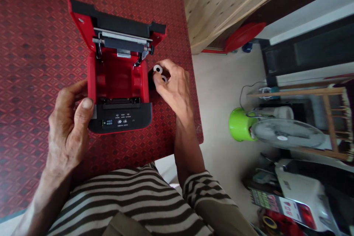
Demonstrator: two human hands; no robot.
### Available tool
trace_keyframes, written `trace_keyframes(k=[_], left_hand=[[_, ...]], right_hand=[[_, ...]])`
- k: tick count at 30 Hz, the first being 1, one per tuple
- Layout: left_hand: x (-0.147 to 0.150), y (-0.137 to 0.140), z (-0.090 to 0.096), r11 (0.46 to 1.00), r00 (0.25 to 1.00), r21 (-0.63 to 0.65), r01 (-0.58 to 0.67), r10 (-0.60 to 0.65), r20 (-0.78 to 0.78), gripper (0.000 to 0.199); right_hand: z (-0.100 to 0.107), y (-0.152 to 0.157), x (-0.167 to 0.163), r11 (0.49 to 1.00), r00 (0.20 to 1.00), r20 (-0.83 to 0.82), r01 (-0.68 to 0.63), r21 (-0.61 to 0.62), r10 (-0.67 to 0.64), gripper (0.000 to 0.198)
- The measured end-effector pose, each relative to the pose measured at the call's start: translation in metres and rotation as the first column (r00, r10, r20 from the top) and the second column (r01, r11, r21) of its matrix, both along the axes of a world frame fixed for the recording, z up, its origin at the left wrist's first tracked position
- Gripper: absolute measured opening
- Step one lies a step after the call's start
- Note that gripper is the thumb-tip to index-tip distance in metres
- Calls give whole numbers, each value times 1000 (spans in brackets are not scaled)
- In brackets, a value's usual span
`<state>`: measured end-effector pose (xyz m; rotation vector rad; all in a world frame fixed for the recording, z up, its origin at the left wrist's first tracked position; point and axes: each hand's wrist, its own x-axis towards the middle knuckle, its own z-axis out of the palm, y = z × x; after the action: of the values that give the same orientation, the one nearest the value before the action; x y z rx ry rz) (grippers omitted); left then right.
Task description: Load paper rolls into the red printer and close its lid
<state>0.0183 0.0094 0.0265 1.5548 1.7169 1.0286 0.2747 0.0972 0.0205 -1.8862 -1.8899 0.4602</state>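
A red and black thermal printer (120, 118) sits on the table with its lid (118, 25) raised, and its red paper bay (117, 77) holds no roll. My left hand (69, 121) grips the printer's left side, thumb on the front corner and fingers partly hidden behind the casing. Against the printer's right side, my right hand (174, 84) has its thumb and fingers closed around small paper rolls. The white end of one paper roll (158, 68) and the edge of another paper roll (164, 78) show between the fingers; the rest is hidden.
A red patterned cloth covers the table (33, 62), whose right edge drops to a pale floor. Down there stand a green bucket (240, 125), a fan (287, 134) and a wooden rack (329, 118). A wooden bench or panel (215, 3) adjoins the table's far right.
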Motion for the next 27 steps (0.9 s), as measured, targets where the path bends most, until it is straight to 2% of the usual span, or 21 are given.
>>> trace_keyframes(k=[4, 7, 13, 16, 19, 21, 24, 25, 27], left_hand=[[0, 0, 0, 1000, 1000, 4, 4, -4, 0, 57], [0, 1, -1, 1000, 1000, -11, 0, 0, 2, 58], [-1, 1, 1, 1000, 1000, 3, 8, -8, 16, 56], [0, -1, 1, 1000, 999, 10, -8, 8, 40, 54], [5, -1, -2, 988, 991, 115, -100, 89, 98, 52], [8, 0, -4, 945, 973, 250, -210, 177, 148, 53], [10, 0, -4, 878, 950, 368, -305, 253, 183, 55], [9, -1, -2, 877, 951, 373, -304, 254, 178, 55], [6, -6, 6, 923, 971, 307, -231, 201, 126, 60]], right_hand=[[8, 4, -6, 1000, 998, 65, -11, -11, 12, 6], [10, 4, -8, 1000, 999, 48, 7, -15, -6, 6], [8, 5, 2, 986, 961, -261, 123, 115, -89, 3], [22, -1, 8, 943, 921, -372, 220, 251, -116, 10], [45, -14, 10, 890, 878, -468, 287, 353, -98, 11], [59, -24, 8, 904, 822, -569, 241, 354, 3, 14], [68, -36, 2, 967, 709, -697, 86, 241, 111, 18], [69, -38, 0, 981, 684, -721, 41, 191, 111, 19], [69, -41, -4, 993, 664, -741, -21, 114, 99, 21]])
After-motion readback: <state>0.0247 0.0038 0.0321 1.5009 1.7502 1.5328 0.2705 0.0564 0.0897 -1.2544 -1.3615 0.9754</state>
